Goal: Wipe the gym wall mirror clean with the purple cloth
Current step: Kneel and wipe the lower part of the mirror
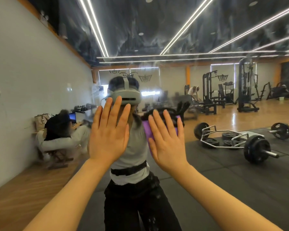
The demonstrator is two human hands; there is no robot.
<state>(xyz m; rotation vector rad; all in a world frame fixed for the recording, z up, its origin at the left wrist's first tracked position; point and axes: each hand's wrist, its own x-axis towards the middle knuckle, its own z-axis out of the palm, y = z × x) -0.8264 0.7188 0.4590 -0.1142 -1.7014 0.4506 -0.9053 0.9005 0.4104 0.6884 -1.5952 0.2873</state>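
Note:
The gym wall mirror (182,30) fills the view ahead, with hazy streaks across its upper part. My right hand (167,140) lies flat with spread fingers, pressing the purple cloth (148,130) against the glass at chest height. Only the cloth's left edge and a strip at its top right show around my fingers. My left hand (109,132) is flat on the mirror beside it, fingers straight and apart, holding nothing. My own reflection stands behind both hands.
A white wall (32,80) meets the mirror on the left. The rest is reflection: a seated person at a laptop (57,130), a loaded barbell and hex bar (232,140) on black mats, weight machines (245,90) and another person far back.

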